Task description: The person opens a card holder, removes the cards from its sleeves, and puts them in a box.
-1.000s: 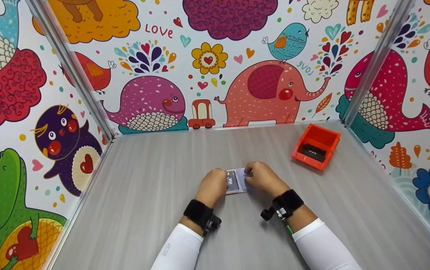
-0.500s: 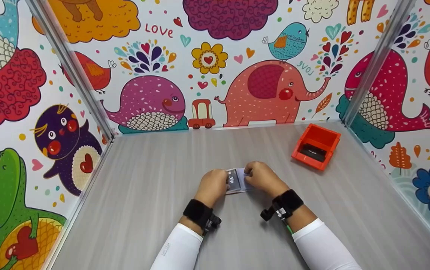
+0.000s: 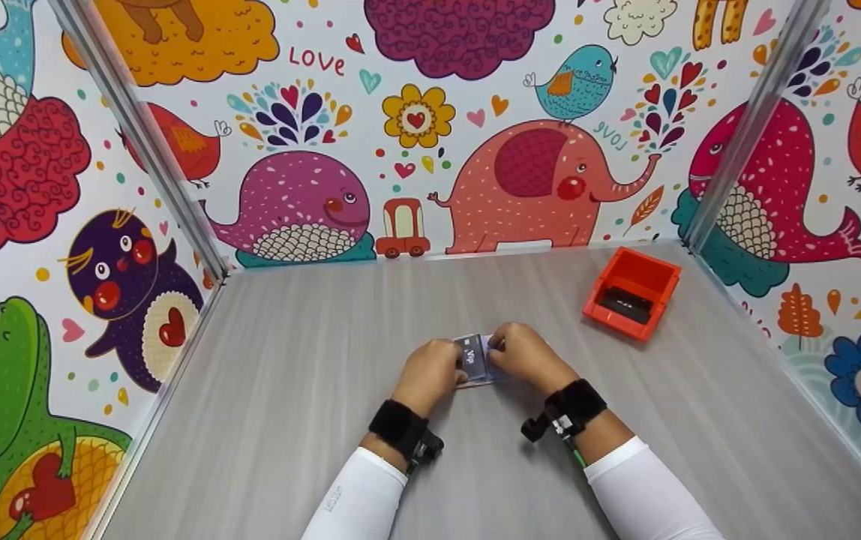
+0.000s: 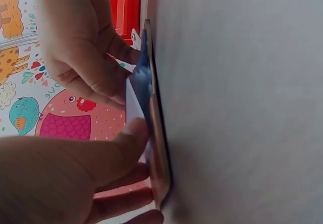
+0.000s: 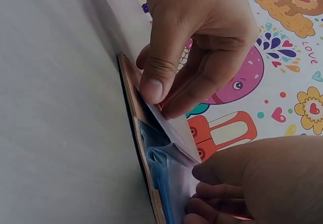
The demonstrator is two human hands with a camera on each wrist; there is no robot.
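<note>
A card holder [image 4: 160, 163] with a brown cover lies spread on the table between the two hands. Its clear bluish plastic sleeves [image 5: 160, 168] stand partly lifted and creased. My left hand [image 3: 428, 369] pinches a dark card [image 3: 472, 358] with "Vip" lettering between thumb and fingers. The card tilts over the holder, its far edge right at the sleeves. Opposite it, my right hand [image 3: 529, 358] pinches the sleeves at their right side with thumb and fingers. In the right wrist view, the card's pale underside [image 5: 176, 133] shows.
An orange-red bin [image 3: 655, 300] stands at the back right of the grey table [image 3: 310, 390], with a black item [image 3: 624, 303] bearing pale lettering inside. Printed cartoon walls [image 3: 415, 180] with metal corner posts enclose the table at the back and sides.
The dark card has slid rightward toward the right hand, covering more of the sleeves. My left hand has shifted slightly right with it; the right hand stays nearly in place.
</note>
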